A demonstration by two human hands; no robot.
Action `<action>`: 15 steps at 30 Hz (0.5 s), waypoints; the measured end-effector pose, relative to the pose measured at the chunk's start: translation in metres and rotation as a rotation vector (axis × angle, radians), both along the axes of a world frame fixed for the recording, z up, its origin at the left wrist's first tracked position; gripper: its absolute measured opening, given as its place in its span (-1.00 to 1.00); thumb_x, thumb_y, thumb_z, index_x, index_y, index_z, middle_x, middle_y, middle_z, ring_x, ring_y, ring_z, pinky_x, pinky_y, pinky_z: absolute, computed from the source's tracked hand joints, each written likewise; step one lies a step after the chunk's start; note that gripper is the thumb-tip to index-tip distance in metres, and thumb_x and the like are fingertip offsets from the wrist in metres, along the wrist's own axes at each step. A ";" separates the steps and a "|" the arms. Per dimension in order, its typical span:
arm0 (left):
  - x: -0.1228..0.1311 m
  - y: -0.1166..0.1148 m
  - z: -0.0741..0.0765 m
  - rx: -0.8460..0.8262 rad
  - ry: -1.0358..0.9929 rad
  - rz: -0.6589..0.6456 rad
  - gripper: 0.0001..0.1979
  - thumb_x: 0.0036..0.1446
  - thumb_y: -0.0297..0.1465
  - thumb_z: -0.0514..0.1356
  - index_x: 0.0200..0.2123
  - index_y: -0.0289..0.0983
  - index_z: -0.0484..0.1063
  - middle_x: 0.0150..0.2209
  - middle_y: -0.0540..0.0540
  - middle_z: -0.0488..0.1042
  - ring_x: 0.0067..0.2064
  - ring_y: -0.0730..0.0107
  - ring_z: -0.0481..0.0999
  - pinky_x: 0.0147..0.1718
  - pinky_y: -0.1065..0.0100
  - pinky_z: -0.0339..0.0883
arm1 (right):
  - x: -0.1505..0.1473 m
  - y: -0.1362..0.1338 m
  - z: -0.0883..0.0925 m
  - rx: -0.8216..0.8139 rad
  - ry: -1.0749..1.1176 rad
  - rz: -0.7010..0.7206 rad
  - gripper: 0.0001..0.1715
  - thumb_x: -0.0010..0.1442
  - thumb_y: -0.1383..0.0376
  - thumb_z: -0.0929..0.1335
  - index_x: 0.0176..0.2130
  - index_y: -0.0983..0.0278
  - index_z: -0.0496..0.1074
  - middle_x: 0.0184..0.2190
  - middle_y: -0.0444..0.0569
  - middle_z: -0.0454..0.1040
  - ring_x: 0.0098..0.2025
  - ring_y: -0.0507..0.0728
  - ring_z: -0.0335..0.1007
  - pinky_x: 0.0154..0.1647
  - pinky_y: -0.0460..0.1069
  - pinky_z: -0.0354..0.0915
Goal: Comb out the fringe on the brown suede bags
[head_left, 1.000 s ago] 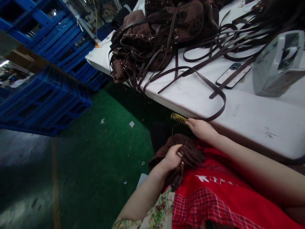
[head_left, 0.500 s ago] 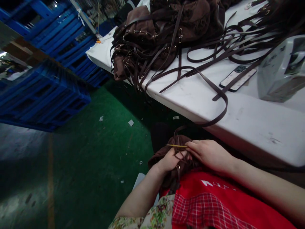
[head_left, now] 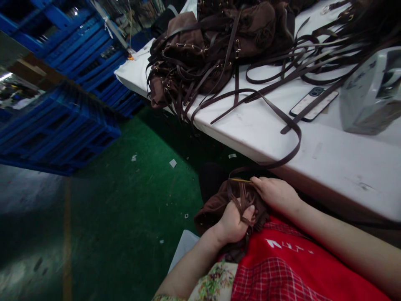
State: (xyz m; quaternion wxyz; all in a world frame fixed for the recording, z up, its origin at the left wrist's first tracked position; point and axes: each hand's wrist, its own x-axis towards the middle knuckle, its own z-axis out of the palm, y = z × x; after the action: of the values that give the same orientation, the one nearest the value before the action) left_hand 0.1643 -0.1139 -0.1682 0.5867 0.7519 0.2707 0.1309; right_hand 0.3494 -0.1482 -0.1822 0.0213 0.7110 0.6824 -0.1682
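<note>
A dark brown bag (head_left: pixel 213 207) lies on my lap, its long strap running up onto the table. My left hand (head_left: pixel 236 219) is closed round a bunch of thin brown strips (head_left: pixel 243 200) at the bag's front. Just above and to the right, my right hand (head_left: pixel 272 192) pinches a thin yellow tool (head_left: pixel 240 180), which points left across the top of the strips. My fingertips hide the tool's right end. The lower part of the bag is partly covered by my left hand and forearm.
Brown bags (head_left: pixel 219 42) with tangled straps are piled on the white table (head_left: pixel 338 167). A phone (head_left: pixel 313 103) and a grey plastic container (head_left: pixel 363 96) rest at the right. Blue pallets (head_left: pixel 62 129) stand on the green floor at the left.
My left hand has closed round the strips, which now fan upward from it. My right hand has moved slightly up and right with the yellow tool, away from my left hand.
</note>
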 end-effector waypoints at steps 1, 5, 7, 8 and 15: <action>0.001 0.000 0.002 0.098 0.016 -0.031 -0.71 0.29 -0.27 -0.05 -0.19 -0.31 0.39 -0.25 -0.18 0.51 -0.19 0.27 0.50 -0.16 0.28 0.39 | 0.000 0.001 -0.003 -0.014 0.010 -0.017 -0.74 0.35 0.25 0.13 -0.14 0.20 0.35 -0.35 -0.01 0.51 -0.34 0.14 0.48 -0.46 -0.06 0.19; 0.009 -0.005 0.011 0.425 0.123 -0.326 -0.77 0.23 -0.37 -0.01 -0.20 -0.31 0.41 -0.16 -0.21 0.52 -0.06 0.18 0.47 0.03 0.18 0.28 | 0.015 0.011 -0.018 -0.146 0.048 -0.147 -0.63 0.36 0.26 0.09 -0.10 0.27 0.39 -0.30 0.11 0.54 -0.29 0.17 0.50 -0.31 -0.01 0.27; 0.012 -0.006 0.013 0.508 0.180 -0.441 -0.80 0.19 -0.36 0.03 -0.28 -0.31 0.41 -0.23 -0.19 0.53 -0.13 0.19 0.48 -0.02 0.20 0.28 | 0.026 0.016 -0.023 -0.147 0.100 -0.189 -0.61 0.36 0.24 0.09 -0.12 0.31 0.41 -0.27 0.14 0.55 -0.25 0.18 0.49 -0.24 0.00 0.27; 0.012 -0.006 0.012 0.520 0.204 -0.447 -0.80 0.20 -0.36 0.02 -0.31 -0.31 0.40 -0.26 -0.18 0.52 -0.18 0.21 0.49 -0.07 0.22 0.30 | 0.030 0.017 -0.023 -0.119 0.128 -0.198 -0.59 0.36 0.20 0.09 -0.15 0.30 0.42 -0.27 0.13 0.55 -0.24 0.19 0.49 -0.24 0.00 0.27; 0.013 0.004 0.002 0.459 0.200 -0.288 -0.77 0.22 -0.35 -0.03 -0.34 -0.29 0.38 -0.31 -0.16 0.50 -0.27 0.25 0.46 -0.20 0.28 0.28 | 0.029 -0.016 0.025 0.062 0.464 -0.159 -0.59 0.37 0.09 0.08 -0.25 0.20 0.37 -0.38 -0.06 0.53 -0.36 0.11 0.44 -0.33 -0.07 0.25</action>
State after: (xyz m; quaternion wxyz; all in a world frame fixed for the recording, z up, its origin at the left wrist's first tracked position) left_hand 0.1777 -0.1096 -0.1661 0.3840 0.9049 0.1810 0.0293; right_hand 0.3781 -0.1642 -0.1567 -0.1710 0.7051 0.6158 -0.3072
